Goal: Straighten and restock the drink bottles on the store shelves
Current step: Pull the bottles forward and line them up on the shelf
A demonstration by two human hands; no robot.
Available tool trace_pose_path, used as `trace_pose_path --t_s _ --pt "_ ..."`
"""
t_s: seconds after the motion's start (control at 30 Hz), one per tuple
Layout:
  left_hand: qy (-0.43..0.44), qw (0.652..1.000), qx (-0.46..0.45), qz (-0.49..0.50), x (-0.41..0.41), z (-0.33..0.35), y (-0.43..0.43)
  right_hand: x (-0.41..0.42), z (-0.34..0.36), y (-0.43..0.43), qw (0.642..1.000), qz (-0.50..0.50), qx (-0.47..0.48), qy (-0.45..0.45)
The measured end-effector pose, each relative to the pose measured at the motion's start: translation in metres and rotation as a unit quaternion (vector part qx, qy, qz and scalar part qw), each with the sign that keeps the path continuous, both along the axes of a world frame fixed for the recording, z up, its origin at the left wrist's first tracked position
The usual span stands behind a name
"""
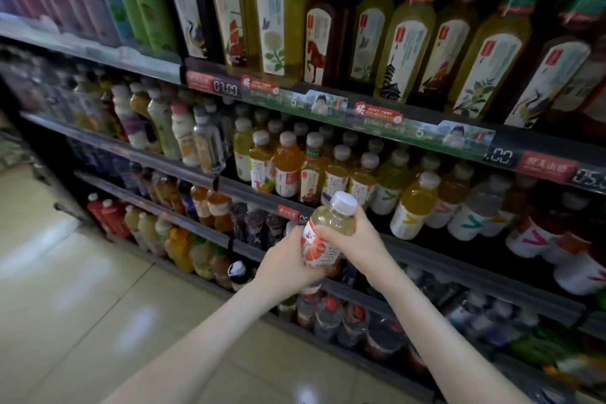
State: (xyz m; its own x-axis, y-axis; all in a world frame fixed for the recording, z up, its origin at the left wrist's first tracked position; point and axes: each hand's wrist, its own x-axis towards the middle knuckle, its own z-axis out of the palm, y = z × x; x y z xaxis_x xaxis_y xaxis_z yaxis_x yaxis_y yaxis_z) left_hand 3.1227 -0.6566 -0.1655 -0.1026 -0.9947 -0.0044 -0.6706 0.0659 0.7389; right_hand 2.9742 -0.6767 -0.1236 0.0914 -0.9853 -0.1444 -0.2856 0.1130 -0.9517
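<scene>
both hands are gripping one pale tea bottle (323, 233) in front of the shelves (262, 188). left hand (288, 261) is wrapping the lower label, fingers curled under the base. right hand (352, 233) is clasping the shoulder below the white cap (343, 201). bottle is tilting slightly right, off the shelf, just before the small-bottle row (328, 167).

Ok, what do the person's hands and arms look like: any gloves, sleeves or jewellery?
The left hand and right hand are ungloved, and no rings show on the visible fingers. The left forearm and right forearm are uncovered down to the frame's edge: no sleeves, no watch or band at either wrist.
</scene>
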Motion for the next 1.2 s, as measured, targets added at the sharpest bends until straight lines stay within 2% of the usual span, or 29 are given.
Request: trace_pose_path --t_s 0.13,0.23,0.43,0.67,0.73,0.8,0.87,1.07,1.2 --pt "0.055 0.996 0.069 0.020 0.024 -0.004 0.043 0.008 -0.016 0.028 0.994 0.096 0.046 0.004" --pt "0.103 0.989 0.103 0.016 0.037 -0.011 0.068 0.021 -0.024 0.048 0.989 0.132 0.062 0.032" --pt "0.064 0.992 0.105 -0.010 0.045 -0.015 0.077 0.028 -0.022 0.064 0.993 0.094 0.066 0.038" --pt "0.103 0.987 0.108 -0.060 0.056 -0.015 0.054 0.039 -0.021 0.051 0.998 0.037 0.016 0.053" --pt "0.046 0.991 0.078 -0.099 0.071 -0.018 0.041 0.048 -0.024 0.043 0.998 0.016 -0.001 0.063" --pt "-0.096 0.987 0.014 -0.127 0.092 -0.028 0.025 0.058 -0.027 0.031 0.997 -0.013 -0.019 0.077" --pt "-0.178 0.978 -0.037 -0.104 0.112 -0.036 0.005 0.068 -0.027 0.016 0.994 -0.056 -0.029 0.091" --pt "-0.224 0.958 -0.164 -0.069 0.152 -0.025 -0.093 0.098 -0.021 -0.042 0.983 -0.144 -0.038 0.111" --pt "-0.260 0.926 -0.262 -0.085 0.150 -0.008 -0.151 0.110 -0.017 -0.069 0.974 -0.194 -0.055 0.102"
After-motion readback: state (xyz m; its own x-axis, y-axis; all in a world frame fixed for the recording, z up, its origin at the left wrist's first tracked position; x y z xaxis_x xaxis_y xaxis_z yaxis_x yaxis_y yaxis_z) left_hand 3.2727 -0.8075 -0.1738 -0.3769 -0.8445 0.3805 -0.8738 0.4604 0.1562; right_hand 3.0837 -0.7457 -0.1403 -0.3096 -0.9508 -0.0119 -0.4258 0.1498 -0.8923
